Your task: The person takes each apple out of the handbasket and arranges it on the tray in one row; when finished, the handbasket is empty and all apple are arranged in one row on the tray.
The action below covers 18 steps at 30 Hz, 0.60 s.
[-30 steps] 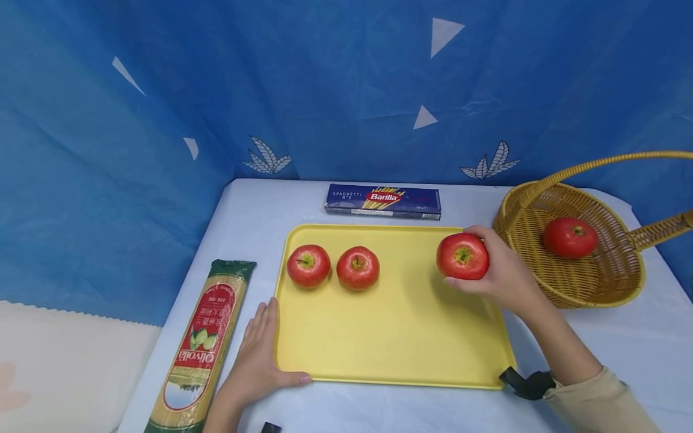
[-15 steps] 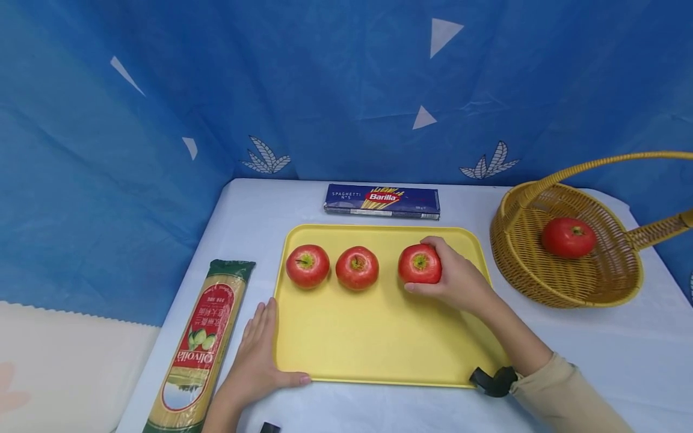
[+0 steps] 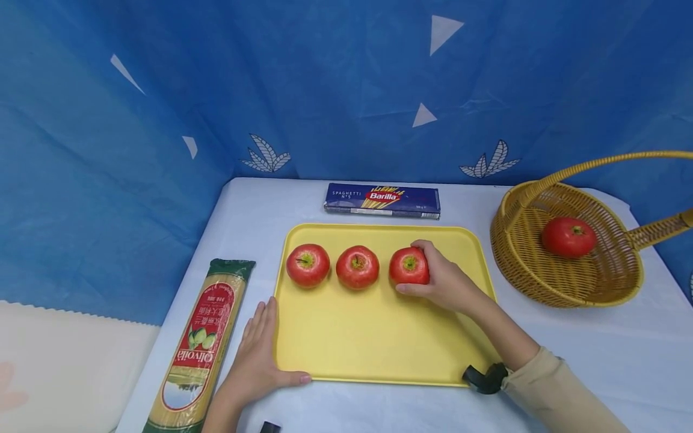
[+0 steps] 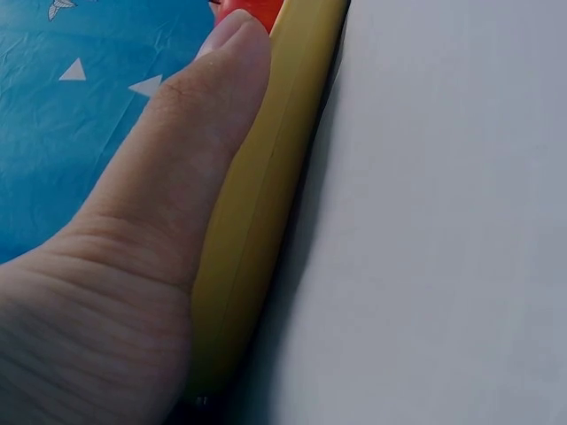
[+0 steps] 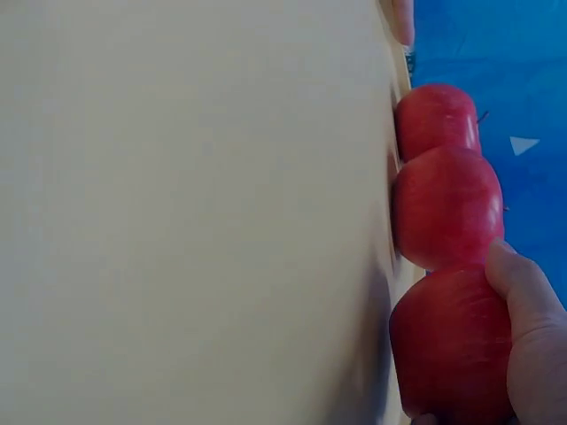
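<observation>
Yellow and shallow, the tray (image 3: 373, 337) lies in front of us on the white-covered desk (image 3: 260, 216), with both our hands at it. The grip of our right hand (image 3: 446, 282) is closed around a red apple (image 3: 406, 266), thumb on its near side and fingers on its far right side. We have this fruit over the far half of the tray, right of the middle; whether its base touches the surface, we cannot tell.

To its left, the middle apple (image 3: 357, 267) and the leftmost apple (image 3: 308, 265) sit in the same row, stem ends up, with a gap between them. Our left hand (image 3: 257, 355) holds nothing in its grip: its fingers lie straight along the tray's left edge, and its thumb rests at the near edge.

Beyond the tray's far edge we see a dark blue Barilla spaghetti box (image 3: 382, 201). An Olivoilà pasta packet (image 3: 197, 346) lies slantwise left of the tray. On the right stands a woven basket (image 3: 514, 270) with an arched handle, and one more apple (image 3: 568, 237) rests inside it. Blue cloth (image 3: 346, 90) hangs behind everything.
</observation>
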{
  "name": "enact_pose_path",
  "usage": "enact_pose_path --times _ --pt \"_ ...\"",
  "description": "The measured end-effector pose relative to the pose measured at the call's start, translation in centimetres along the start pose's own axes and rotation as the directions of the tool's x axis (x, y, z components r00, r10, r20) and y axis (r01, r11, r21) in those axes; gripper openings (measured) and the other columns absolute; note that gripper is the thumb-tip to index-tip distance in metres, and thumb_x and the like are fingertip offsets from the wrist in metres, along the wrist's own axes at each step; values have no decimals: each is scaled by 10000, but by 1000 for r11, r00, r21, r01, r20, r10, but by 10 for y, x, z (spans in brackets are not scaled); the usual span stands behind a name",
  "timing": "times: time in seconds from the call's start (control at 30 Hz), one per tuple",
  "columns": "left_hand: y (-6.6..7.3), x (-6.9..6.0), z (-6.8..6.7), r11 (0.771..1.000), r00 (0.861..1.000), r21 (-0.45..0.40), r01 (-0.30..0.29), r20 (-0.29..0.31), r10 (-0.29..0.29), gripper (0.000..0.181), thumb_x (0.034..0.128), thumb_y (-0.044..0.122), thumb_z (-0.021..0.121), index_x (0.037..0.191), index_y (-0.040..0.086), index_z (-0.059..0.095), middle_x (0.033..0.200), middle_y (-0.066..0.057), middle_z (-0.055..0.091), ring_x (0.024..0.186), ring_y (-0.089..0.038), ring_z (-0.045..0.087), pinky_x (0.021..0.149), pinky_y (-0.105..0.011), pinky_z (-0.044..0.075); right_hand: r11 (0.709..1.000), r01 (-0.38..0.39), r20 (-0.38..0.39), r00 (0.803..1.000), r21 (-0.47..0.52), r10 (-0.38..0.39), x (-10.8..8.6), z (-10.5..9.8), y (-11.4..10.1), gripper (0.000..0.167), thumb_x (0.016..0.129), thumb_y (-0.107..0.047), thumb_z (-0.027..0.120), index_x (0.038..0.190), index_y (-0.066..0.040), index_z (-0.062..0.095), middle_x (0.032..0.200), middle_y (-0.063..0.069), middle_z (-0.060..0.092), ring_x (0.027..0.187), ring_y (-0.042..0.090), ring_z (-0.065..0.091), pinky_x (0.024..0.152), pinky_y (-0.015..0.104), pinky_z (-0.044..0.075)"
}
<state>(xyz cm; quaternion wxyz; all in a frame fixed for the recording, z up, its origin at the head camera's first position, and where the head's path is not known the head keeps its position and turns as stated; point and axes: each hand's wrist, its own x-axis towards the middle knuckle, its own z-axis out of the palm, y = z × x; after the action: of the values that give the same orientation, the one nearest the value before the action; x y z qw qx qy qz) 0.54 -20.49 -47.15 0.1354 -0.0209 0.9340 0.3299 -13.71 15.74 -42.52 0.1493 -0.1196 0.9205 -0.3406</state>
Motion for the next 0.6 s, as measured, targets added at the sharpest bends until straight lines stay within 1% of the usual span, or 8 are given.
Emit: enact_pose_path --times 0.13,0.3,0.43,0.57,0.6 --pt "0 1 0 1000 1000 -1 -5 -2 5 1585 454 751 849 1601 158 -71 1687 -121 -11 1559 -317 -76 1238 -582 35 1000 -8 10 1000 11 8 -1 0 0 946 752 -527 823 1451 -192 280 1260 96 596 1055 260 631 855 420 578" --pt "1 0 -1 1000 1000 4 -13 -2 13 1587 457 750 849 1601 138 -66 1685 -135 -11 1557 -333 -71 1234 -591 34 1000 2 15 1000 21 -2 -3 1 3 967 753 -511 828 1464 -184 260 1327 103 527 1113 282 609 906 462 568" --pt "0 0 0 1000 1000 2 -8 2 8 1587 457 746 853 1601 133 -61 1685 -137 -6 1557 -336 -68 1234 -594 36 1000 19 5 1000 -14 -19 -5 0 8 989 755 -512 827 1498 -195 256 1396 98 457 1165 313 590 942 513 551" --pt "-1 0 0 1000 1000 -6 -5 -2 5 1585 454 736 860 1602 144 -59 1686 -132 3 1558 -330 -65 1233 -596 46 998 47 0 999 -47 -47 -9 -3 13 1081 746 -516 832 1563 -197 200 1485 117 389 1265 359 540 1003 584 498" --pt "-1 0 0 1000 1000 -6 -5 -2 5 1585 454 736 860 1602 147 -61 1686 -131 3 1558 -329 -66 1233 -596 45 997 57 -1 998 -54 -58 -11 -5 14 1109 740 -514 838 1576 -197 182 1502 119 374 1269 359 533 1004 587 494"
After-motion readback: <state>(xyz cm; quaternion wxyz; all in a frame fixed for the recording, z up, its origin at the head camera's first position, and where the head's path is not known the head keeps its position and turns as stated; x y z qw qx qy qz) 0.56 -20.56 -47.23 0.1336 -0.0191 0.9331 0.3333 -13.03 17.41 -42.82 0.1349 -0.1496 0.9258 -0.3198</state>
